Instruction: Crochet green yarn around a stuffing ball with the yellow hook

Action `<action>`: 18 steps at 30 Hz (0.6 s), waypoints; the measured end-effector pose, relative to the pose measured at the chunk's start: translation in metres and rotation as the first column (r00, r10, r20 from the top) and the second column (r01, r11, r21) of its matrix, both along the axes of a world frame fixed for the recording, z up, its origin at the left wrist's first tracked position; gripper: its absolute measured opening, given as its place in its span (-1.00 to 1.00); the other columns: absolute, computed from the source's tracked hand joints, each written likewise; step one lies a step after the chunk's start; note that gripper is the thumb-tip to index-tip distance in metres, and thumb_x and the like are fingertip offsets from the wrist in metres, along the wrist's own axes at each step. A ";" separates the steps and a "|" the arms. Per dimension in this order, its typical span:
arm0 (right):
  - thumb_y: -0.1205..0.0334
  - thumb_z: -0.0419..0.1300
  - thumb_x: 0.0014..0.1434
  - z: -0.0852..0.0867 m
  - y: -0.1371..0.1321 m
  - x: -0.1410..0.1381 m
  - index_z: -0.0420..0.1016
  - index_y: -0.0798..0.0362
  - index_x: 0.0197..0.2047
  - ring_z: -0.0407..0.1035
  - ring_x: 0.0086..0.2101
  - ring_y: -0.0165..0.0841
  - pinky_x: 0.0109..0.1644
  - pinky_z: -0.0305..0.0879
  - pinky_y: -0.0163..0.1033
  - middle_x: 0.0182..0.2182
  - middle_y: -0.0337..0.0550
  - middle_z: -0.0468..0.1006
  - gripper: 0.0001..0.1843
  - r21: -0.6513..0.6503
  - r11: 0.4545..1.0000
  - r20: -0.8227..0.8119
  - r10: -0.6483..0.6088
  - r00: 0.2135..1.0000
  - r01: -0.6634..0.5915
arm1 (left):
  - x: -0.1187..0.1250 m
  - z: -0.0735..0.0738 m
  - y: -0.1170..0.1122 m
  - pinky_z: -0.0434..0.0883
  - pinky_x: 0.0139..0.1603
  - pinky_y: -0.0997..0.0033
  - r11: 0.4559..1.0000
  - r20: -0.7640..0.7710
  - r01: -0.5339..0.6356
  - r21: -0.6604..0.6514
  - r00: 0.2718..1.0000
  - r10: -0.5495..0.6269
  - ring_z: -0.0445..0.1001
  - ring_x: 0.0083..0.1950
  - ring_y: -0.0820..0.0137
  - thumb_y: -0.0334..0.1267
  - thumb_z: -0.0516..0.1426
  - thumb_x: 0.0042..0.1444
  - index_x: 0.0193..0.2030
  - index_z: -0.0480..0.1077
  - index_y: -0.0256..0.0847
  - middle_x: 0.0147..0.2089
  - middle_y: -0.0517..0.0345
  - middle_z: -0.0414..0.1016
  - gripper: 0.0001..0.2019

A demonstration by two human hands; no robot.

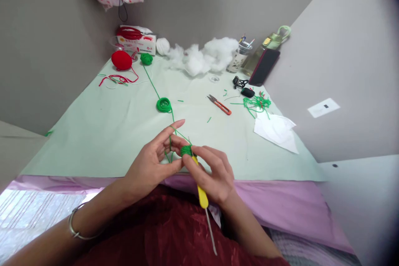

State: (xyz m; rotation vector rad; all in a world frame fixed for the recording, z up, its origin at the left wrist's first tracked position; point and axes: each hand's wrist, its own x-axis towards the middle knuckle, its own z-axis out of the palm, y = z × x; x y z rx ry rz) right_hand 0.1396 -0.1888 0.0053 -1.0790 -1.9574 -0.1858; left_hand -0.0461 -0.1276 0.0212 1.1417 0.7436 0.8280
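Crochet work [186, 150], a small, rounded green piece of tight, knobbly stitches, is being pinched between the thumb and fingers of the left hand [156, 156], whose index finger is being kept raised with a thin green strand [173, 115] drawn across it. By the right hand [215, 170], just beside, a hook [202, 193] is being grasped between thumb and fingers, its smooth yellow plastic handle being crossed by the thumb; its slim metal tip is being held against the stitches, and a longer metal rod is being left to point down below that palm. Beyond the left hand, the strand is being led to a ring-shaped green coil [163, 109], and farther out a compact green ball [146, 59] is being linked to that coil by yarn. To its left, a dense, smooth red ball [121, 60] is being seen. Fluffy, cloud-like white stuffing [202, 59] is being spread well ahead of both hands. Nearer the right hand, pointed metal snips [220, 104] with orange handles are being supported by a softly creased, pale green cloth [109, 141]; to their right, a stringy green tangle [257, 103] is being bordered by wrinkled white paper [276, 131].
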 end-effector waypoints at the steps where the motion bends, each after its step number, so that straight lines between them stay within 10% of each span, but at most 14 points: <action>1: 0.49 0.29 0.23 -0.003 -0.001 -0.001 0.56 -0.27 0.14 0.58 -0.09 -0.22 -0.07 0.63 -0.11 -0.05 -0.12 0.68 -0.47 0.034 0.999 0.010 -0.027 1.000 0.026 | 0.001 0.001 -0.001 0.41 0.03 0.38 0.997 0.048 0.017 -0.072 0.999 -0.014 0.46 -0.08 0.39 -0.30 0.39 0.06 0.42 0.28 -0.02 -0.10 0.17 0.48 -0.22; 6: 0.34 0.22 0.34 -0.004 0.003 -0.008 0.58 -0.28 0.14 0.57 -0.15 -0.23 -0.18 0.60 -0.09 -0.12 -0.14 0.68 -0.61 0.009 0.997 -0.354 0.075 0.932 -0.077 | 0.001 0.004 0.000 0.40 0.00 0.46 0.934 0.243 0.181 -0.309 0.964 -0.106 0.46 -0.10 0.45 -0.28 0.44 -0.02 0.32 0.42 0.00 -0.11 0.19 0.47 -0.28; 18: 0.19 0.21 0.36 0.014 0.017 -0.001 0.63 -0.01 -0.23 0.43 -0.53 -0.42 -0.45 0.42 -0.26 -0.42 -0.20 0.61 -0.82 -0.216 0.862 -0.923 -0.026 0.385 -0.459 | -0.007 0.005 0.007 0.38 -0.09 0.45 0.975 0.135 0.206 -0.088 0.972 -0.194 0.42 -0.14 0.41 -0.35 0.37 0.04 0.27 0.48 -0.01 -0.14 0.18 0.44 -0.39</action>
